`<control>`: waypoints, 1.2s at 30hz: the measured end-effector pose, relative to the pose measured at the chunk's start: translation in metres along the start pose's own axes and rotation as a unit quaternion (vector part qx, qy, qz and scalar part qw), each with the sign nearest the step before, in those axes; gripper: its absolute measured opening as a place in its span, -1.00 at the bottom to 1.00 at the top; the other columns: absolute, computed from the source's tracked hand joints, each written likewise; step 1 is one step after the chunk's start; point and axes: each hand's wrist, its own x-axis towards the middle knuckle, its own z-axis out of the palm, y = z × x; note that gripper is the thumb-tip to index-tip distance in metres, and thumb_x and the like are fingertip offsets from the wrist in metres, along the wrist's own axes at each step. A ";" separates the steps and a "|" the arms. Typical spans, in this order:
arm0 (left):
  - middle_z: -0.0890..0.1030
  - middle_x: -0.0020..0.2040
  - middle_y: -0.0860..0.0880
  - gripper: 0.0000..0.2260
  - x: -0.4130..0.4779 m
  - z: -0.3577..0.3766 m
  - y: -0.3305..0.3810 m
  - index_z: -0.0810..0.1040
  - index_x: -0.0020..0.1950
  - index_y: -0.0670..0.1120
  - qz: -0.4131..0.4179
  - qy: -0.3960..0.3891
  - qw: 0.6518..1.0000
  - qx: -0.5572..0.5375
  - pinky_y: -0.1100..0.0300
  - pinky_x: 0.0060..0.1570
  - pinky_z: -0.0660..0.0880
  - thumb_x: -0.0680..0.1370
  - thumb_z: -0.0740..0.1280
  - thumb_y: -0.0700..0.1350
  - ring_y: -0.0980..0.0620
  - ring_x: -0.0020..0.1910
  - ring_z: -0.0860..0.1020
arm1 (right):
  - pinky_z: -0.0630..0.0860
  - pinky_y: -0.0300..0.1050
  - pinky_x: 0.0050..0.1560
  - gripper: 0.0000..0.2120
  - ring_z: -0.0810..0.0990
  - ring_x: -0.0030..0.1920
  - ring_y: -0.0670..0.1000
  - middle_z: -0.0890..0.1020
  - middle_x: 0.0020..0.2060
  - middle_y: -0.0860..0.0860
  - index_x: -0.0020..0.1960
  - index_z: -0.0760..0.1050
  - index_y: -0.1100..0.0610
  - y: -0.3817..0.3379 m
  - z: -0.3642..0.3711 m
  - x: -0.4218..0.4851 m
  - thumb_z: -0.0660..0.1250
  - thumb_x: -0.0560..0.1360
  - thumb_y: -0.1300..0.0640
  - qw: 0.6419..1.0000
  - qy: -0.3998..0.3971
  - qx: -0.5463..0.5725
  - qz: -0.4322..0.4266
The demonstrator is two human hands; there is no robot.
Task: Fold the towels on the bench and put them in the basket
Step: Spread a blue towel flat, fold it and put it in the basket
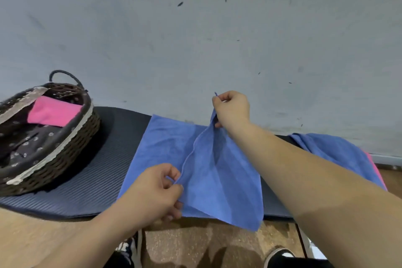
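Blue towel; pink towel in a brown wicker basket with dark flowered lining; black ribbed bench.

A grey wall, flecked with dark marks, fills the upper frame. Speckled brown floor runs along the bottom, under my left shoe and right shoe.

Pale grey-blue wall filling upper view, carrying small dark scuffs. Brown speckled floor lying below. Light baseboard running along wall foot, right.
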 end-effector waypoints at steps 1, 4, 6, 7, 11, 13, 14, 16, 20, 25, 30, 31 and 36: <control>0.67 -0.29 -0.28 -0.95 -0.003 -0.012 -0.005 0.45 -0.01 -0.15 -0.008 0.000 1.000 0.012 0.15 -0.44 0.46 0.59 0.26 -0.28 -0.22 -0.33 0.70 | 0.65 0.09 -0.46 -0.83 0.62 -0.51 0.16 0.66 -0.31 0.15 -0.08 0.55 0.26 -0.004 0.015 -0.001 0.36 0.54 0.14 1.000 -0.008 -0.003 0.001; 0.70 -0.31 -0.18 -0.90 -0.008 -0.040 -0.014 0.45 0.02 -0.12 -0.024 0.003 0.998 0.052 0.23 -0.50 0.44 0.56 0.24 -0.29 -0.12 -0.35 0.69 | 0.65 0.15 -0.45 -0.81 0.65 -0.48 0.18 0.65 -0.34 0.12 -0.08 0.55 0.28 -0.013 0.059 -0.006 0.36 0.53 0.13 1.000 -0.026 -0.014 -0.002; 0.71 -0.31 -0.17 -0.87 -0.009 -0.053 -0.019 0.45 0.04 -0.10 -0.034 0.008 0.998 0.059 0.25 -0.53 0.43 0.55 0.22 -0.30 -0.16 -0.33 0.70 | 0.65 0.17 -0.43 -0.81 0.67 -0.45 0.21 0.64 -0.37 0.10 -0.07 0.55 0.28 -0.016 0.088 -0.009 0.35 0.53 0.12 0.999 -0.041 -0.022 -0.004; 0.71 -0.30 -0.18 -0.85 -0.009 -0.058 -0.021 0.45 0.04 -0.10 -0.039 0.011 0.997 0.060 0.26 -0.54 0.42 0.54 0.21 -0.30 -0.19 -0.31 0.70 | 0.65 0.17 -0.42 -0.81 0.67 -0.46 0.19 0.63 -0.38 0.08 -0.07 0.55 0.28 -0.018 0.101 -0.009 0.34 0.53 0.12 0.999 -0.047 -0.025 -0.004; 0.71 -0.31 -0.08 -0.84 -0.004 -0.081 -0.033 0.45 0.04 -0.03 -0.049 0.015 0.991 0.120 0.24 -0.48 0.45 0.51 0.22 -0.24 -0.09 -0.30 0.70 | 0.64 0.20 -0.43 -0.79 0.61 -0.51 0.17 0.67 -0.31 0.21 -0.14 0.52 0.27 -0.016 0.145 -0.008 0.35 0.53 0.11 0.997 -0.066 -0.039 -0.002; 0.72 -0.31 -0.03 -0.84 -0.002 -0.090 -0.039 0.47 0.03 -0.02 -0.056 0.019 0.986 0.158 0.14 -0.38 0.52 0.49 0.23 -0.19 -0.01 -0.32 0.70 | 0.64 0.21 -0.40 -0.80 0.59 -0.48 0.19 0.67 -0.31 0.22 -0.23 0.50 0.16 -0.010 0.160 -0.007 0.35 0.53 0.10 0.996 -0.076 -0.055 0.002; 0.72 -0.30 -0.03 -0.85 -0.001 -0.093 -0.042 0.48 0.03 -0.03 -0.060 0.019 0.984 0.167 0.10 -0.35 0.55 0.48 0.24 -0.18 0.01 -0.33 0.70 | 0.63 0.20 -0.36 -0.79 0.57 -0.46 0.18 0.64 -0.35 0.20 -0.26 0.48 0.13 -0.005 0.166 -0.006 0.35 0.53 0.10 0.994 -0.082 -0.067 0.004; 0.71 -0.30 -0.04 -0.86 0.001 -0.096 -0.046 0.49 0.02 -0.02 -0.065 0.018 0.980 0.186 0.04 -0.25 0.61 0.48 0.25 -0.17 0.02 -0.33 0.69 | 0.63 0.17 -0.32 -0.76 0.54 -0.42 0.15 0.58 -0.40 0.14 -0.32 0.44 0.09 0.006 0.174 -0.006 0.34 0.51 0.11 0.991 -0.092 -0.093 0.014; 0.71 -0.31 -0.04 -0.85 0.005 -0.097 -0.049 0.47 0.04 0.01 -0.066 0.006 0.980 0.188 0.08 -0.23 0.63 0.50 0.25 -0.17 0.02 -0.35 0.69 | 0.60 0.04 -0.26 -0.77 0.53 -0.37 0.10 0.58 -0.38 0.08 -0.27 0.50 0.15 0.014 0.178 -0.006 0.33 0.54 0.10 0.993 -0.081 -0.089 0.010; 0.71 -0.32 -0.09 -0.85 0.005 -0.104 -0.050 0.45 0.05 0.01 -0.075 -0.029 0.983 0.163 -0.08 -0.11 0.66 0.52 0.21 -0.17 -0.03 -0.35 0.70 | 0.54 -0.06 -0.24 -0.75 0.47 -0.37 -0.01 0.52 -0.40 -0.04 -0.27 0.44 0.10 -0.005 0.184 0.005 0.31 0.56 0.06 0.996 -0.044 -0.064 -0.041; 0.70 -0.27 -0.03 -0.84 0.010 -0.113 -0.058 0.44 0.05 0.02 -0.105 -0.020 0.953 0.284 -0.01 -0.14 0.62 0.48 0.22 -0.13 0.01 -0.28 0.69 | 0.45 -0.04 -0.28 -0.69 0.42 -0.37 0.09 0.47 -0.41 0.05 -0.31 0.46 0.19 0.006 0.203 -0.003 0.28 0.56 0.08 0.985 -0.137 -0.109 -0.004; 0.67 -0.22 0.00 -0.83 0.011 -0.114 -0.060 0.42 0.05 0.02 -0.109 -0.012 0.938 0.328 0.02 -0.15 0.59 0.47 0.23 -0.10 0.00 -0.22 0.67 | 0.47 -0.05 -0.22 -0.76 0.47 -0.30 0.08 0.53 -0.32 0.04 -0.17 0.54 0.24 0.010 0.201 -0.006 0.25 0.57 0.11 0.980 -0.150 -0.130 -0.010; 0.54 0.00 0.06 -0.79 0.018 -0.107 -0.066 0.37 0.09 0.05 -0.089 0.060 0.891 0.442 0.05 -0.10 0.52 0.52 0.28 0.06 -0.06 -0.01 0.56 | 0.59 0.04 0.11 -0.61 0.62 0.07 0.05 0.62 0.16 -0.03 0.35 0.49 0.05 0.017 0.161 -0.019 0.14 0.57 0.21 0.963 -0.150 -0.205 -0.089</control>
